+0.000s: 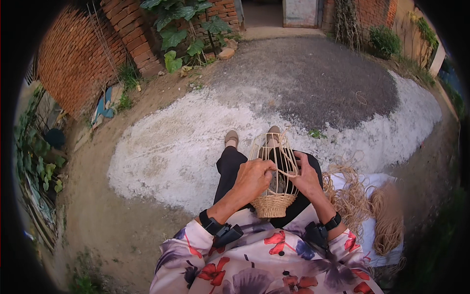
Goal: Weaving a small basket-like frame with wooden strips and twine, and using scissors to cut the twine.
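Observation:
A partly woven wicker basket (272,207) rests in my lap, tilted with its tightly woven end toward me. Its bare upright canes run away from me toward my feet. My left hand (254,177) has its fingers pinched at the near left of the frame, on a pale cane strand (288,174) that curves across the uprights. My right hand (307,177) grips the basket's right side, fingers curled around the canes. Something grey, perhaps a stone, shows between the canes inside the basket. My fingertips are partly hidden by the canes.
Tangled cane coils (350,193) and a thicker cane bundle (387,218) lie on a white sheet (384,179) to my right. A loose cane ring (361,98) lies on the dark gravel ahead. Brick walls (78,63), leafy plants (178,24) and a doorway (263,12) stand beyond.

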`<action>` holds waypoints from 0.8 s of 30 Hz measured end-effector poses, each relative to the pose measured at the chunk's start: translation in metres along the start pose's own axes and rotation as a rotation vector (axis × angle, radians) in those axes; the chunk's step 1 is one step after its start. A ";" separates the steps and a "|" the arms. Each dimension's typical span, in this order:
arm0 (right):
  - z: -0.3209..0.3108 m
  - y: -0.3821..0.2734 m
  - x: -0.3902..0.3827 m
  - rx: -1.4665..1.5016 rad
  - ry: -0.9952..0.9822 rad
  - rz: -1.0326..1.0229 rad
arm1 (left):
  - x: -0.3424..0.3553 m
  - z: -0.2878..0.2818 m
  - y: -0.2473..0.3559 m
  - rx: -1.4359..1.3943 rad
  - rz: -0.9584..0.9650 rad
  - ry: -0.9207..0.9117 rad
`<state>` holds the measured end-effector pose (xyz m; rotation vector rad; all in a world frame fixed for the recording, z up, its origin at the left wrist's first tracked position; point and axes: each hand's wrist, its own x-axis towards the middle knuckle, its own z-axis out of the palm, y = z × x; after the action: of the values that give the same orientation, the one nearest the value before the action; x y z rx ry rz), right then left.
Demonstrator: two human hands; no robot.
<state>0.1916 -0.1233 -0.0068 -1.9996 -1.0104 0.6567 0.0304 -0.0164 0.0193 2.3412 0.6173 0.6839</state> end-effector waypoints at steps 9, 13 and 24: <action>0.008 0.015 0.018 -0.136 -0.019 0.051 | -0.040 -0.021 -0.004 -0.147 -0.354 -0.007; 0.008 0.039 0.027 -0.036 -0.017 0.082 | -0.064 -0.028 -0.041 -0.075 -0.441 0.039; 0.005 0.025 0.019 0.179 -0.080 0.141 | -0.022 -0.028 -0.046 -0.968 -0.581 -0.117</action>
<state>0.2086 -0.1149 -0.0318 -1.9115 -0.8310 0.8781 -0.0147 0.0150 0.0014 1.2142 0.6665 0.4183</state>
